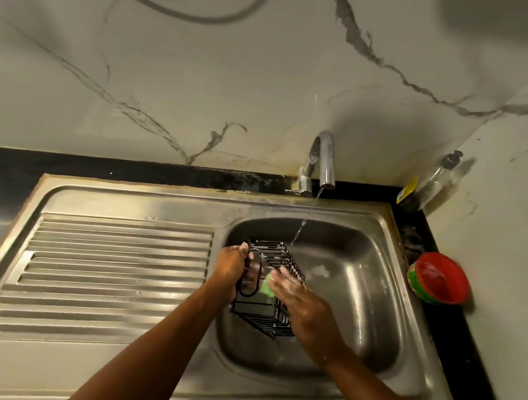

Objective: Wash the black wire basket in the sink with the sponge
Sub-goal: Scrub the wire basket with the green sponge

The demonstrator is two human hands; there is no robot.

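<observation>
The black wire basket (pixel 264 316) is held tilted over the steel sink (pixel 374 275). My left hand (pixel 232 266) grips its left rim, fingers curled through the wires. My right hand (pixel 301 303) holds a green sponge (pixel 268 286) against the inside of the basket; most of the sponge is hidden under my fingers. Foam shows on the wires and on my right hand.
The tap (pixel 324 160) runs a thin stream into the basin behind the basket. A ribbed drainboard (pixel 114 269) lies to the left. A red bowl (pixel 439 278) sits on the black counter at right, and a clear soap bottle (pixel 437 179) stands in the back corner.
</observation>
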